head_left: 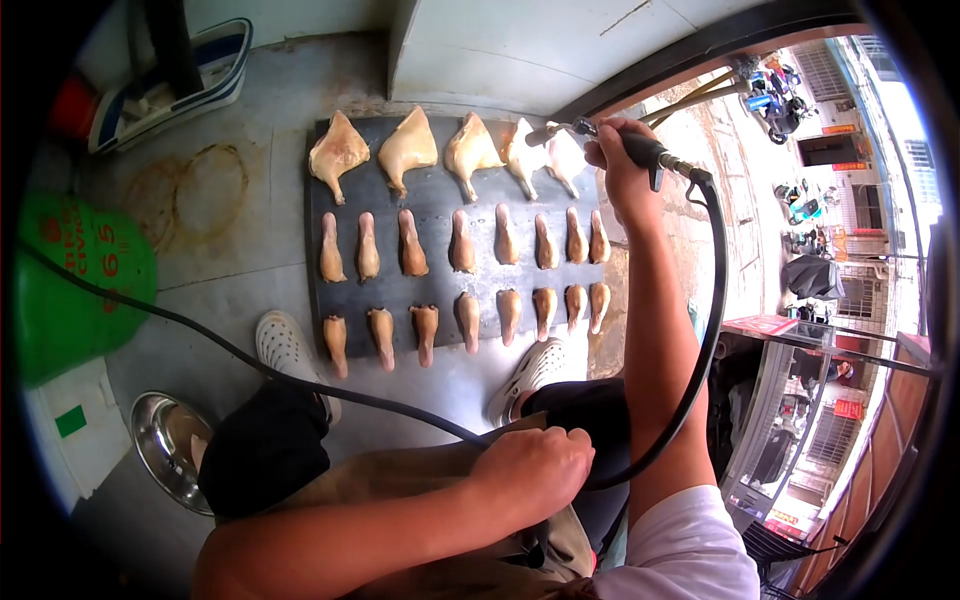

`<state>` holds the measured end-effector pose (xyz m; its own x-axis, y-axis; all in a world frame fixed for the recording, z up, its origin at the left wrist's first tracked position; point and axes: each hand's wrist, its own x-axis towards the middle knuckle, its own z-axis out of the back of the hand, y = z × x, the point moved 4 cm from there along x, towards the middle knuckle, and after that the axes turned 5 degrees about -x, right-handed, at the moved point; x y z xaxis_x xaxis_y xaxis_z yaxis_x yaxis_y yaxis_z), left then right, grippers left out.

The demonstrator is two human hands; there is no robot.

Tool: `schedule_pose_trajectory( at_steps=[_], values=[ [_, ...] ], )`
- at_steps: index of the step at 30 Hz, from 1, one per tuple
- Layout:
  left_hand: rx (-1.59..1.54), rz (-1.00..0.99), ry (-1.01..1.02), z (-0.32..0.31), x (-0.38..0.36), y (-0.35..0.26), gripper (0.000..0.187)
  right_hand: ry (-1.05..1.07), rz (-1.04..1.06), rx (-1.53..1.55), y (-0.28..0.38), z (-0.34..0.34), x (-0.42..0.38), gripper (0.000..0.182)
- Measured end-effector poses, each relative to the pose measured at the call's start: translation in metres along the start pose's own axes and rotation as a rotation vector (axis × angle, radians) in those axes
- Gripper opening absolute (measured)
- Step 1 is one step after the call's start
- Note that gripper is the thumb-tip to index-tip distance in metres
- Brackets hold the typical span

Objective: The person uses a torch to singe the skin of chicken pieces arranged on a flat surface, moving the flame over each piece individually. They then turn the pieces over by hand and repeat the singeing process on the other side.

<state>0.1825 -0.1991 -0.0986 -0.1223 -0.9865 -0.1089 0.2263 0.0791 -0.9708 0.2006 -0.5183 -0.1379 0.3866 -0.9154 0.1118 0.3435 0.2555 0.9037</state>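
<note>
My right hand (628, 175) is closed around the dark handle of a blowtorch (645, 150). Its metal nozzle (543, 134) points left over the top right of a dark tray (385, 230); I cannot make out a flame. Closest to the nozzle are pale chicken leg quarters (525, 158), several in the top row. Below them lie two rows of chicken drumsticks (462, 240), browner in places. A black hose (715, 290) loops down from the torch to my left hand (535, 465), a fist wrapped round it near my lap. The left fingers are partly hidden.
A green gas cylinder (85, 285) stands at the left, with the hose running past it. A metal bowl (165, 440) sits at lower left, a blue-rimmed basin (225, 75) at upper left. My shoes (285, 350) flank the tray's near edge. A glass case (775, 430) is at right.
</note>
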Motion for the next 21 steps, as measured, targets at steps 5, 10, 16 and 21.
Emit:
schedule_pose_trajectory(
  at_steps=[5,10,16,21],
  values=[
    [-0.035,0.007,-0.048,0.001,0.009,-0.001,0.028,-0.028,-0.015,0.019,-0.004,0.003,0.01,0.017],
    [-0.023,0.022,-0.03,-0.004,0.017,0.003,0.027,-0.065,-0.012,0.023,-0.007,0.007,0.015,0.016],
    [-0.028,0.037,-0.024,-0.005,0.021,0.006,0.027,-0.113,0.016,0.062,-0.012,0.01,0.022,0.016],
    [-0.025,0.038,-0.028,-0.006,0.025,0.008,0.026,-0.139,0.043,0.073,-0.016,0.012,0.027,0.015]
  ],
)
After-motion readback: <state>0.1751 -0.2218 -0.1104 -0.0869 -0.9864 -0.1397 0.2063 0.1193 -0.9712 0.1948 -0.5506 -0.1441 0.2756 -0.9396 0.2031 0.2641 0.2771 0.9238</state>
